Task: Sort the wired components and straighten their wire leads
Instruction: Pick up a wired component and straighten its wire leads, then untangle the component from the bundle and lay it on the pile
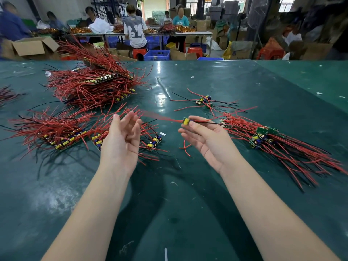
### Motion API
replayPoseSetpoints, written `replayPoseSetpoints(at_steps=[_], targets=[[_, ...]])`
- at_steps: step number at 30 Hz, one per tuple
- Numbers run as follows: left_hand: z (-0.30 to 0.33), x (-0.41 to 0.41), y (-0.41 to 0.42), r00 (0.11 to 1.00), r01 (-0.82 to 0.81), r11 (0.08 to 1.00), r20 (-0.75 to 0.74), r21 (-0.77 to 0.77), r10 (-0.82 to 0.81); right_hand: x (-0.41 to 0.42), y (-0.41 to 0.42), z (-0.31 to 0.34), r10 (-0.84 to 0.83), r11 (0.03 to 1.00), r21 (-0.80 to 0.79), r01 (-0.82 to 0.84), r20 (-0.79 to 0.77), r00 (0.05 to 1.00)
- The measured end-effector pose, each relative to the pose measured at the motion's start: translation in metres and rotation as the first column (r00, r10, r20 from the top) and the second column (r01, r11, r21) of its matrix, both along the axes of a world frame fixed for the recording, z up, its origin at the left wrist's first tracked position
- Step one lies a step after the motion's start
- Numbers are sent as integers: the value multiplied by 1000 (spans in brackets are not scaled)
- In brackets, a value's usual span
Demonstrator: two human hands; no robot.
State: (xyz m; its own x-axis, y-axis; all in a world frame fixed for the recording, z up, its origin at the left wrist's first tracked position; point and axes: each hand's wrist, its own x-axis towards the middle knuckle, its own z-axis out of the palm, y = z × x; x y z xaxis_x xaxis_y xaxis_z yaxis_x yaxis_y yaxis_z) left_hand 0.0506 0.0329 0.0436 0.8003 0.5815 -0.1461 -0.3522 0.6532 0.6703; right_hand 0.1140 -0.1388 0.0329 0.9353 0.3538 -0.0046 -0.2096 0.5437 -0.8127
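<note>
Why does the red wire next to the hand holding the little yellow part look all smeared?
Head view: the red wire is motion-blurred between the left hand and the component that the right hand pinches; glare also streaks the green table.

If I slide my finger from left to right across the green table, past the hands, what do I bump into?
Far-left bundle of red-wired boards → left hand → right hand pinching one small board → right-side pile of boards with red and black wires.

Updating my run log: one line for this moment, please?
right hand: pinches wired component | left hand: open, blurred | red lead: stretched between hands | piles: both sides
</note>
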Motion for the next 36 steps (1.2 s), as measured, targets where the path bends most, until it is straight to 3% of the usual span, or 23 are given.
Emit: replayPoseSetpoints(at_steps=[4,7,9,12,20,26,30,32,34,36], targets=[[0,-2,5,999,44,995,10,-92,-43,11,-16,9,-253,961,66,269,-180,950],[1,-3,8,998,51,976,46,-212,-42,19,-31,11,-537,815,57,577,-299,789],[2,-4,7,998,44,963,46,-264,-33,22,-40,11,-651,718,35,695,-319,689],[2,-6,5,997,66,946,66,-316,-47,25,-47,10,-706,668,-13,744,-327,628],[5,-8,10,988,103,916,145,-387,-50,26,-53,11,-721,643,-22,766,-355,595],[7,-9,11,998,27,962,67,-271,-9,25,-55,14,-660,654,84,752,-421,622],[6,-3,13,985,-74,986,-143,151,96,23,-58,18,-582,681,132,721,-500,641],[4,-4,16,957,-44,862,-227,505,182,22,-60,18,-540,688,157,709,-542,644],[-2,-6,18,908,74,538,-280,840,312,23,-61,18,-494,707,191,681,-556,669],[-9,-7,15,872,221,235,-300,947,386,22,-59,18,-443,746,220,629,-541,715]])
